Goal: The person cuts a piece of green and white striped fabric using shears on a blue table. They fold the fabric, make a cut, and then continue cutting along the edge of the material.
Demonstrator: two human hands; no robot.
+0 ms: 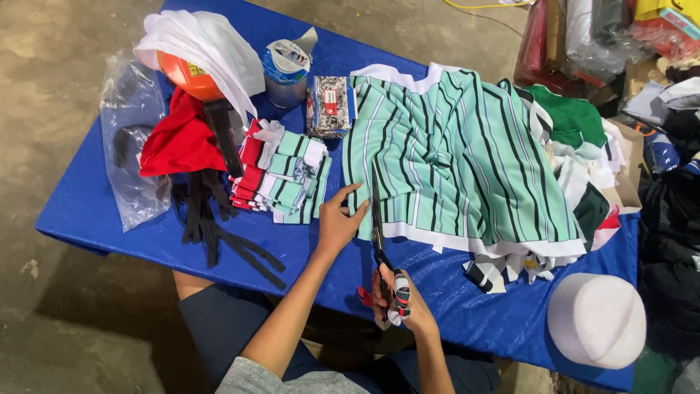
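Note:
A mint-green fabric (452, 160) with black and white stripes lies spread on the blue table cover (95, 204). My left hand (339, 219) presses flat on the fabric's left edge, fingers apart. My right hand (397, 299) grips the handles of black scissors (378, 233), whose blades point away from me into the fabric's near edge, just right of my left hand.
A stack of cut striped pieces (284, 175) sits left of the fabric, with black straps (219, 233), red cloth (179, 138), a clear plastic bag (135, 138) and a tape roll (286, 66) beyond. A white cap (596, 319) lies at the near right. Piled fabrics (583, 146) crowd the right side.

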